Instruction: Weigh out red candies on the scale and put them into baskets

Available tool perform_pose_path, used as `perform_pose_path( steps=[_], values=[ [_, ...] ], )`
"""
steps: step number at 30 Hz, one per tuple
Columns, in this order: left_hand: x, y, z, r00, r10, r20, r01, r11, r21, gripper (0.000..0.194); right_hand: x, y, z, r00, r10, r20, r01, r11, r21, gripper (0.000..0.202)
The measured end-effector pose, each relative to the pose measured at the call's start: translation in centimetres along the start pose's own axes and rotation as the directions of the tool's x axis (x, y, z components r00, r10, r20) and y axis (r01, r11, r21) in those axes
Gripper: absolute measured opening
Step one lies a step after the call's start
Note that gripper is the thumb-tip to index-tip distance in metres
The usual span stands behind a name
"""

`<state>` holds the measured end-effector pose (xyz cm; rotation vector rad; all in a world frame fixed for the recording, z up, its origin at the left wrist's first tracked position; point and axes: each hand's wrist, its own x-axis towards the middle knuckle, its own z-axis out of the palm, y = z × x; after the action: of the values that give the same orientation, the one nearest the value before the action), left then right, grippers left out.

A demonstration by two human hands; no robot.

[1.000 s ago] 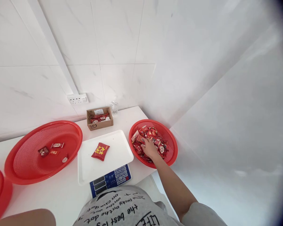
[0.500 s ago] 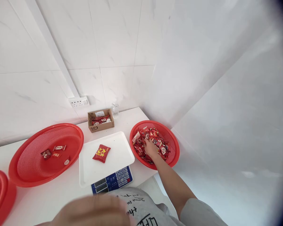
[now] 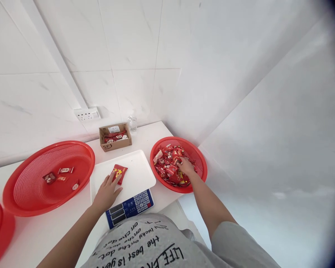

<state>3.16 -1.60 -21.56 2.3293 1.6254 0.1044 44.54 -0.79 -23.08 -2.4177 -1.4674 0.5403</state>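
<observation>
My left hand (image 3: pixel 105 193) reaches over the white scale tray (image 3: pixel 138 167), its fingers stretched out and resting on a red snack packet (image 3: pixel 123 173) with yellow print. At the right, my right hand (image 3: pixel 186 167) is inside a red mesh basket (image 3: pixel 199 156). Its fingers curl down among many small red snack packets (image 3: pixel 167 163); the fingertips are partly hidden, so what they grip does not show. Below the tray, the blue keypad (image 3: pixel 141 201) of the scale sticks out towards me.
A large red mesh basket (image 3: pixel 25 186) with a few packets stands at the left, and part of another red basket (image 3: pixel 5 230) shows beside it. Against the wall are a cardboard box (image 3: pixel 117 144) of packets and a clear plastic bottle (image 3: pixel 132 124). A socket (image 3: pixel 86 114) is above.
My left hand has moved from the blurred foreground onto the packet on the tray. My right hand has shifted slightly rightwards in its basket, and the packets there lie differently.
</observation>
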Motion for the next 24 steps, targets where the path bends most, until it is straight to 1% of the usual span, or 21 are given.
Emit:
perform_pose_path(
  steps=[2,4,7,10,12,14,16,18,19,21,22,24],
  values=[
    [0.0,0.3,-0.2,1.0,0.004,-0.01,-0.004,1.0,0.02,0.049,-0.1,-0.2,0.6,1.0,0.023,0.005,-0.023,0.999,0.032,0.035],
    [0.1,0.8,-0.7,1.0,-0.01,-0.017,0.01,0.999,0.034,0.049,-0.3,-0.3,0.7,0.999,0.037,0.017,-0.038,0.996,0.085,0.03],
    [0.0,1.2,-1.3,0.999,-0.049,0.0,0.048,0.998,0.045,0.05,-0.5,-0.2,-0.1,0.998,0.056,-0.005,-0.055,0.983,0.174,0.025],
    [-0.3,1.2,-1.4,0.998,-0.06,0.032,0.058,0.997,0.042,0.051,-0.8,-0.4,-1.2,0.992,0.104,-0.065,-0.085,0.964,0.25,0.027],
    [-0.5,1.1,-1.4,0.997,-0.063,0.039,0.061,0.997,0.036,0.051,-1.1,-1.0,-1.9,0.988,0.122,-0.093,-0.09,0.951,0.298,0.032],
    [-0.6,1.0,-1.4,0.996,-0.073,0.044,0.072,0.997,0.028,0.049,-1.7,-2.3,-2.2,0.988,0.11,-0.109,-0.054,0.905,0.423,0.034],
    [-0.7,1.1,-1.5,0.995,-0.086,0.051,0.086,0.996,0.012,0.048,-2.6,-4.3,-1.9,0.996,0.038,-0.084,0.019,0.808,0.589,0.033],
    [-0.8,1.2,-1.6,0.993,-0.102,0.062,0.103,0.995,-0.004,0.048,-3.8,-7.0,-0.9,0.994,-0.104,-0.021,0.09,0.714,0.694,0.029],
    [-0.8,1.2,-1.6,0.992,-0.109,0.066,0.11,0.994,-0.01,0.048,-4.5,-8.4,-0.2,0.982,-0.186,0.022,0.118,0.704,0.701,0.026],
    [-0.9,1.3,-1.6,0.99,-0.121,0.073,0.123,0.992,-0.018,0.049,-5.9,-11.2,1.6,0.94,-0.326,0.102,0.169,0.703,0.69,0.02],
    [-0.9,1.4,-1.7,0.989,-0.128,0.076,0.13,0.991,-0.021,0.049,-6.5,-12.3,2.5,0.918,-0.368,0.15,0.172,0.708,0.685,0.019],
    [-1.0,1.5,-1.7,0.986,-0.149,0.072,0.15,0.988,-0.021,0.049,-7.3,-13.9,4.0,0.894,-0.401,0.203,0.163,0.71,0.685,0.02]
  ],
)
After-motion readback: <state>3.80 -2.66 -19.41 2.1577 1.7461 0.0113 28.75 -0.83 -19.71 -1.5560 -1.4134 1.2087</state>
